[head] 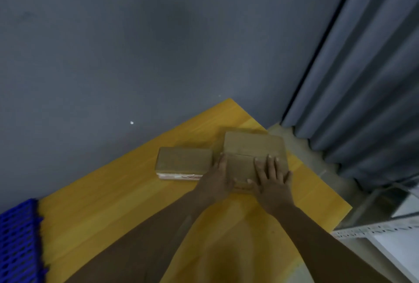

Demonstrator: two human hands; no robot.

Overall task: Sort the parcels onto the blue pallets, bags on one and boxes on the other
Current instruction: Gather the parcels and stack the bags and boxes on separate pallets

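Two brown cardboard boxes lie on a yellow mat (108, 203) on the floor. The larger box (251, 146) is at the right, and both my hands are on it. My left hand (217, 178) holds its near left edge, thumb over the top. My right hand (272, 178) lies on its top with fingers spread and straight. The smaller box (183, 160) sits just left of it, with a white taped side facing me. A corner of a blue pallet (18, 242) shows at the bottom left. No bags are in view.
Grey floor (113, 44) stretches beyond the mat. A grey curtain (362, 78) hangs at the right. A white metal shelf (381, 237) stands at the bottom right, close to the mat's edge.
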